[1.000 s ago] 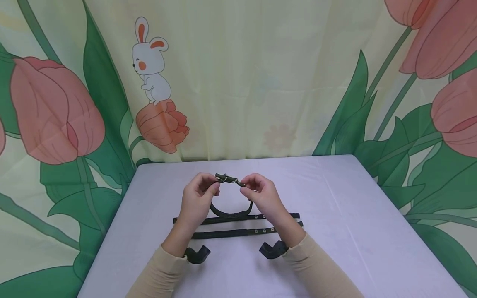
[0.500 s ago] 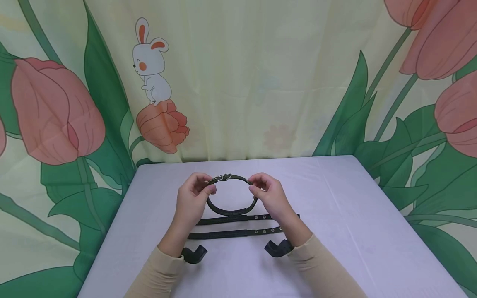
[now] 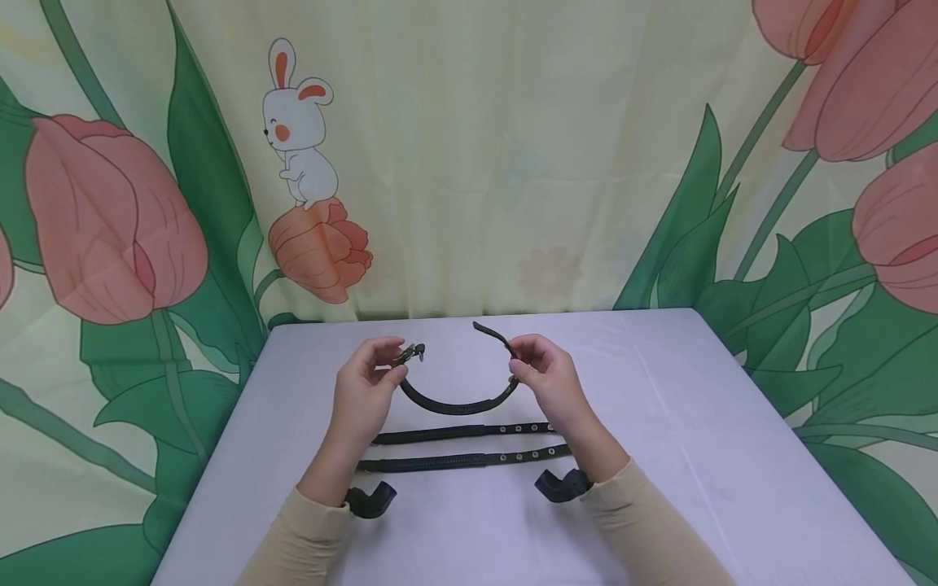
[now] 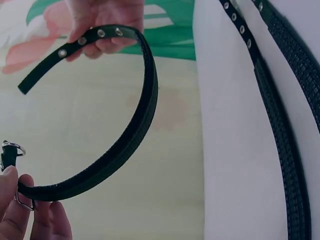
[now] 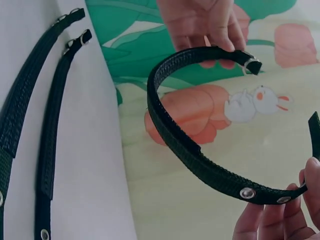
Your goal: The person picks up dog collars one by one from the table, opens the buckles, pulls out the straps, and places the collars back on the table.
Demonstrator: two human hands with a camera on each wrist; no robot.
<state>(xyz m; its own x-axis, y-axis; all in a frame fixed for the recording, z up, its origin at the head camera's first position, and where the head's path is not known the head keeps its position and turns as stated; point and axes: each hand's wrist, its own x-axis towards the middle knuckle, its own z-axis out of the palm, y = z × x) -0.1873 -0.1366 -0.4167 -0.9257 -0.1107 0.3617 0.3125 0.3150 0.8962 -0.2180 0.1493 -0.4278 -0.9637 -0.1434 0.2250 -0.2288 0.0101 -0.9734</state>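
A dark collar with a buckle and metal eyelets hangs in an open curve between both hands, above the table. My left hand pinches its buckle end, where metal rings show in the left wrist view. The eyelet end is pinched by my right hand, and its loose tip points up and away to the left. In the right wrist view an eyelet shows beside the right fingers. The collar's two ends are apart.
Two more dark collars, a farther one and a nearer one, lie stretched out side by side on the white table. Behind the table hangs a curtain printed with tulips and a rabbit.
The collar was a fastened loop one second ago; its strap has come out of the buckle and the ends have parted. Both hands have moved away from each other.
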